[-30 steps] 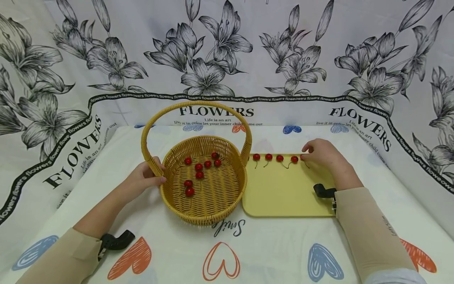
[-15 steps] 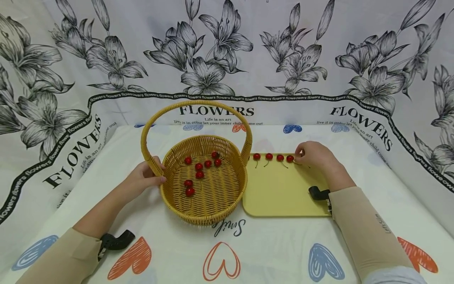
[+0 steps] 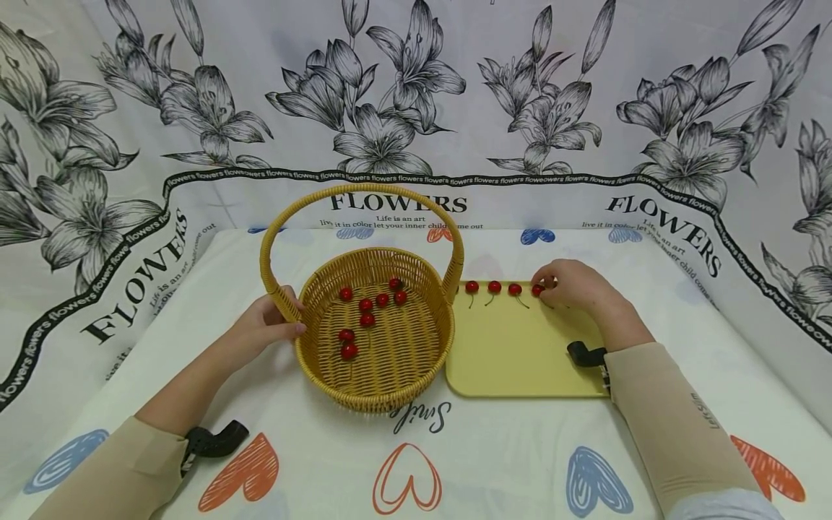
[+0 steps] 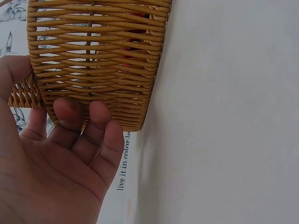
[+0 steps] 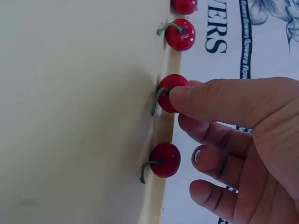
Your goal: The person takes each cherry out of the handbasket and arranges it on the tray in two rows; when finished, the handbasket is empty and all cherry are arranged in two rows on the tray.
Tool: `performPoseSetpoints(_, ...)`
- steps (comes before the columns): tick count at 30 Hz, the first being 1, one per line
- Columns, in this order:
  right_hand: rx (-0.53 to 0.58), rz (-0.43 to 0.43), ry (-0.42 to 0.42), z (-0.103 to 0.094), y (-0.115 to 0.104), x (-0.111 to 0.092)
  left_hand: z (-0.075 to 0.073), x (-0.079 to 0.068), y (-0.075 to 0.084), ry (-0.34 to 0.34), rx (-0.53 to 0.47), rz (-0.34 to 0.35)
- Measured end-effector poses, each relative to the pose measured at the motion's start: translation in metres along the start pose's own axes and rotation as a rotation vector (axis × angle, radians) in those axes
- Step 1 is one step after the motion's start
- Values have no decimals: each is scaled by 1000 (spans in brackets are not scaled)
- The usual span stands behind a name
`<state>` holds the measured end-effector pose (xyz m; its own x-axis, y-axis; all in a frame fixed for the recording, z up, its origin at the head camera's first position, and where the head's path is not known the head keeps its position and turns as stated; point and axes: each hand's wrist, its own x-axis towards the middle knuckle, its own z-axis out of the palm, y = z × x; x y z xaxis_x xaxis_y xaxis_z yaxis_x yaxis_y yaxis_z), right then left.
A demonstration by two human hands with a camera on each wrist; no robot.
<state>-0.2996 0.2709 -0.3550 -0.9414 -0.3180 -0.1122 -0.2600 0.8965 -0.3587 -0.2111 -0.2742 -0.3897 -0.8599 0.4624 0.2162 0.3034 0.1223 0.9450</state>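
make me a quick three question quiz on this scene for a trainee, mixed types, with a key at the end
1. True or false: the left hand holds the basket.
2. Multiple choice: the visible cherries on the tray are lined up along its
a) near edge
b) far edge
c) right edge
3. Fill in: the right hand pinches a ____.

Key:
1. True
2. b
3. cherry
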Motion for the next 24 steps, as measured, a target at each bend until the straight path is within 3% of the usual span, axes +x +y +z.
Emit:
performPoseSetpoints(9,-44,-16,50,4,4,2,1,1,0,-8,-7,3)
performPoseSetpoints(14,-21,-35,55,-4,3,-4,2,1,1,-10,-10,5)
performPoseSetpoints(24,77,-102,164,-33,-29,-27,0,0,1,-9,-10,1)
